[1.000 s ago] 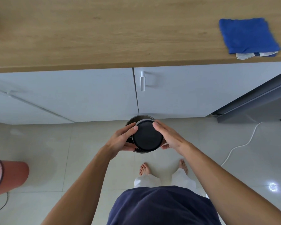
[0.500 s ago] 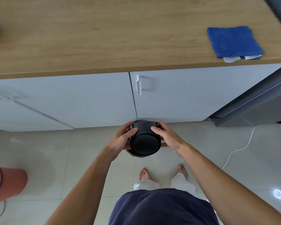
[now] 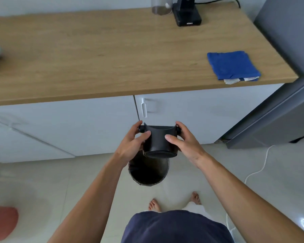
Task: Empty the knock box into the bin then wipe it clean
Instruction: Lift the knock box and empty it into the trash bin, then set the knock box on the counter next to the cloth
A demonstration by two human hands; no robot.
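I hold a black round knock box (image 3: 159,142) in front of the white cabinet doors, its flat base facing me and its mouth turned away. My left hand (image 3: 132,142) grips its left side and my right hand (image 3: 184,142) its right side. Just below it on the floor stands a dark round bin (image 3: 148,172), open at the top, its far rim hidden by the knock box. A folded blue cloth (image 3: 232,66) lies on the wooden counter at the right, near the edge.
A wooden counter (image 3: 104,58) runs above white cabinets with a handle (image 3: 144,107). A black appliance base (image 3: 187,14) and a clear container (image 3: 161,6) stand at the back. A grey fridge (image 3: 279,102) is right, a white cable (image 3: 260,169) on the floor, a pink object (image 3: 3,221) lower left.
The knock box has risen and tipped from base-up toward its side, uncovering the bin beneath it. My view has lifted, bringing the back of the counter in.
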